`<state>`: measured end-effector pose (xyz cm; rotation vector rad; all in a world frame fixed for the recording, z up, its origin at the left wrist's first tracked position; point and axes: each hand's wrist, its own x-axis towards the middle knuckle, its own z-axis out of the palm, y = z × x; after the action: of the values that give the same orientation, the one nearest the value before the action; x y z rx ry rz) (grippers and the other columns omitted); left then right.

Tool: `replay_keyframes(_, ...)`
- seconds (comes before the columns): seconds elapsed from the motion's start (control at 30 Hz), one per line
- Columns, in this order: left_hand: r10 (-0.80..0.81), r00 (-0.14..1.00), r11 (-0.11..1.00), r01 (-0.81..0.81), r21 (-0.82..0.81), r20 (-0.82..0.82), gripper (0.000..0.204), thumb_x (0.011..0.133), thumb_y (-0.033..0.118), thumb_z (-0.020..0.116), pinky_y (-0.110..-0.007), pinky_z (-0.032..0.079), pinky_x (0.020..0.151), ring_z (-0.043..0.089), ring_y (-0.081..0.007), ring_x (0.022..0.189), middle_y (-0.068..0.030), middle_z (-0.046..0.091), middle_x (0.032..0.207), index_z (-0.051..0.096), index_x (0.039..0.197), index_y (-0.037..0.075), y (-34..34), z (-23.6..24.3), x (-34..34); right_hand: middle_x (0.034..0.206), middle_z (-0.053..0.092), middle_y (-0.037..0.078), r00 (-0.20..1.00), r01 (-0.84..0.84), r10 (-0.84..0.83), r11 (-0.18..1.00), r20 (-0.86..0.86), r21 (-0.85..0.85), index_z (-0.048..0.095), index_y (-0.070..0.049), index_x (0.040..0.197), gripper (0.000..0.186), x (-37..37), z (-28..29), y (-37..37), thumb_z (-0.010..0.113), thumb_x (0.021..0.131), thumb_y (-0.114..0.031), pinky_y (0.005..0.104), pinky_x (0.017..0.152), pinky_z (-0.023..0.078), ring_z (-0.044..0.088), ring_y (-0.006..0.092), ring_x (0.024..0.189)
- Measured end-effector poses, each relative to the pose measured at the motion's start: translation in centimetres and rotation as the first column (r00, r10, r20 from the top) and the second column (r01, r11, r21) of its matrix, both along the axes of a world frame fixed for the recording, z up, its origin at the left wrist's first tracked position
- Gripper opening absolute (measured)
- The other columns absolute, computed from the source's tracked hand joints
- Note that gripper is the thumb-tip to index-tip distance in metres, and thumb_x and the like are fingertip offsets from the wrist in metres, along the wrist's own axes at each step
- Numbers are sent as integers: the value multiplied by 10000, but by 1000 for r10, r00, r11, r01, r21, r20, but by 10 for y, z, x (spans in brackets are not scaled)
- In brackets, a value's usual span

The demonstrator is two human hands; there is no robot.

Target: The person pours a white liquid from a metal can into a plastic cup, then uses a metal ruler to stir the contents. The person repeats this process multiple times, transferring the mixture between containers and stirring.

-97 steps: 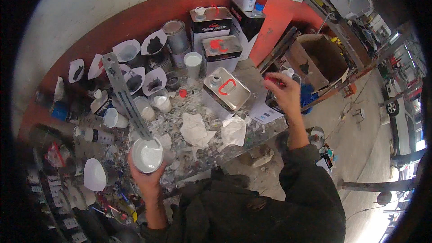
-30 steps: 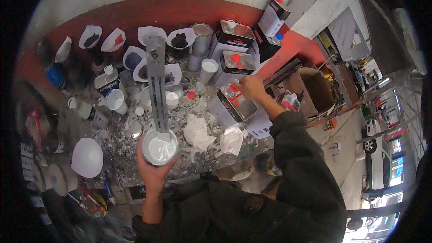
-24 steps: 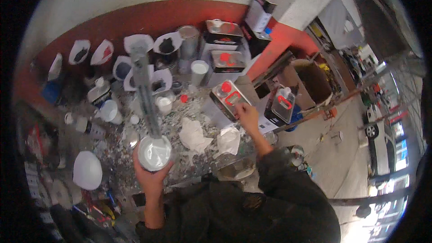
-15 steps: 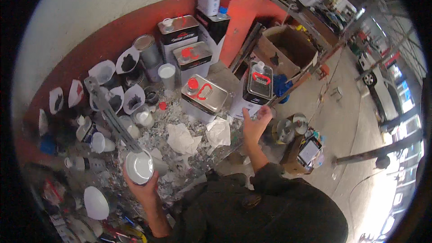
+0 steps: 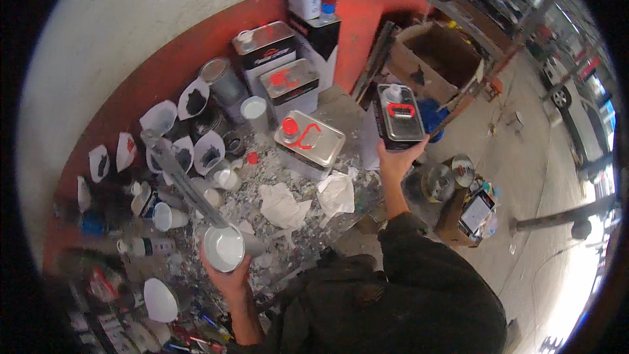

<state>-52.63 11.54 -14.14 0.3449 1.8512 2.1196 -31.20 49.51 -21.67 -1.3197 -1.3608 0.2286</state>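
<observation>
"Where's the cup?"

"The cup (image 5: 224, 250) is at the lower left of the bench (image 5: 252, 178), upright or nearly so, with the left hand (image 5: 230, 280) closed round its side. A pale grey liquid shows inside. How deep it is, I can't tell."

"And the long grey stick (image 5: 185, 178)?"

"Its lower end meets the cup's far rim, and the rest leans off toward 11 o'clock. I can't make out how far it dips in."

"So what's done?"

"There's liquid in the cup, and the red-capped can (image 5: 313, 139), at about 1 o'clock from it, has its cap seated."

"What isn't?"

"The black-topped can (image 5: 401, 132), at 2 o'clock and well apart from the cup. Nothing runs from it. Its pale neck piece could be a cap or a bare spout; I can't say which."

"The other hand?"

"The right hand (image 5: 398, 158) is spread wide against that can's near side, thumb and fingers apart. Whether it bears any weight isn't clear."

"Further out?"

"Two crumpled white papers (image 5: 283, 206) toward 2 o'clock, paper-lined cups (image 5: 209, 155) between 11 and 12, and a cardboard box (image 5: 432, 86) far off at 2, beyond the black-topped can."
</observation>
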Motion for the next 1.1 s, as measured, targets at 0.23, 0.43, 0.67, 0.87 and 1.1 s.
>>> replay_keyframes(0.23,-4,989,978,-27,-208,-145,971,580,69,915,-378,426,1058,528,-227,1230,-104,532,1331,431,1420,21,4,-12,6,1489,306,243,969,-163,188,974,-160,155,122,47,1536,1249,8,-15,33,935,606,-141,446,1167,296,357,346,1376)
replay_keyframes(0.43,-65,994,995,59,-81,-82,947,625,27,901,-378,426,1079,520,-220,1257,-109,511,1366,398,1427,36,15,-2,14,1471,370,265,982,-160,152,985,111,63,243,56,1510,1193,53,12,57,949,620,-309,445,1158,317,397,361,1361)
replay_keyframes(0.67,-79,993,996,81,24,-84,934,649,44,888,-378,415,1085,514,-226,1267,-115,510,1367,381,1433,42,23,-20,18,1605,249,194,845,-497,479,867,237,20,209,-52,1572,1209,73,129,-4,916,620,-284,454,1206,206,269,332,1467)
replay_keyframes(0.87,-122,991,990,125,65,-59,940,645,41,887,-377,409,1089,516,-229,1267,-125,523,1357,377,1435,43,36,-28,19,1580,289,180,617,-729,722,674,313,-117,148,-79,1596,1227,69,197,-60,855,606,-236,419,1192,229,301,314,1449)
replay_keyframes(1.1,-171,983,977,178,113,-69,933,639,23,880,-370,409,1088,506,-230,1275,-113,514,1356,390,1432,60,46,-28,23,1487,384,178,374,-807,844,501,384,-313,189,-5,1562,1277,33,234,-108,872,500,-190,403,1141,320,415,300,1360)
